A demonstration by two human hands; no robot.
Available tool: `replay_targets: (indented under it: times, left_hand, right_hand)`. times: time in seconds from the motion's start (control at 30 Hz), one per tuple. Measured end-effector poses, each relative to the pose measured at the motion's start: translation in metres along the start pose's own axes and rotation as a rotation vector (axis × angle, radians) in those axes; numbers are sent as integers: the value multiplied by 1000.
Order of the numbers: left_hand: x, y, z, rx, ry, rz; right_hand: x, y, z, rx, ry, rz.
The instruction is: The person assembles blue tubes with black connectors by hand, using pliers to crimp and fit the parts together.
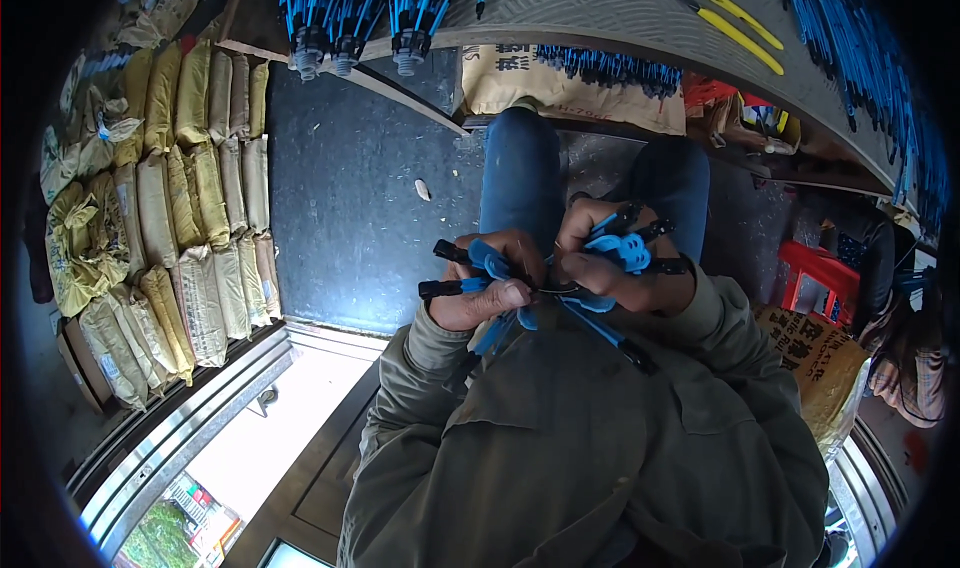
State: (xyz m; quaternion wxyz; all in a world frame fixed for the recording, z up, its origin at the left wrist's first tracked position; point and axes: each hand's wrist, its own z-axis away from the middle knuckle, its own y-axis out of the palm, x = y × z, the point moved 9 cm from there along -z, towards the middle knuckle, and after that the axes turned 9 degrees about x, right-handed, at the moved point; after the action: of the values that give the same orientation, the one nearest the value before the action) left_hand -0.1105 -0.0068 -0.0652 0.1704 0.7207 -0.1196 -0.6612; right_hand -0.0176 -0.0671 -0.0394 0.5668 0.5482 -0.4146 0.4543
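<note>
Over my lap, my left hand point(480, 293) is closed around several flat blue plastic pieces with black ends point(489, 258), thumb and fingertips pinched together. Close beside it, my right hand point(625, 273) grips more blue pieces with black ends point(628, 249), which fan out between its fingers. The fingertips of both hands nearly meet, and a thin curved strand shows between them. Below the hands, a blue stem with a black tip point(600, 330) slants down over my jacket. The fingers hide how the pieces are joined.
Ahead stands a grey workbench point(580, 3) with bundles of blue, black-tipped rods point(345, 18) at its edge. Yellow-handled pliers point(740, 33) lie on it. Stacked sacks point(180, 198) fill the left. At right are a red stool point(820, 278) and another person point(885, 298).
</note>
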Motion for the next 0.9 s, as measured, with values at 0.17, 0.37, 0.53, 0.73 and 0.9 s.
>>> replay_targets:
  times: [0.17, 0.37, 0.53, 0.73, 0.9]
  left_hand:
    - [0, 1, -2, 17, -50, -10]
    - [-25, 1, -12, 70, 74, -396]
    - [-16, -6, -23, -126, -28, -321]
    - [-6, -21, -22, -153, -78, -240]
    - [16, -41, -21, -66, -107, 74]
  right_hand:
    - [18, 7, -5, 93, -228, 182]
    - [6, -5, -9, 11, -32, 146]
    - [6, -19, -10, 27, -120, 219]
    - [9, -28, -20, 142, -64, 192]
    - [87, -91, -30, 293, -255, 550]
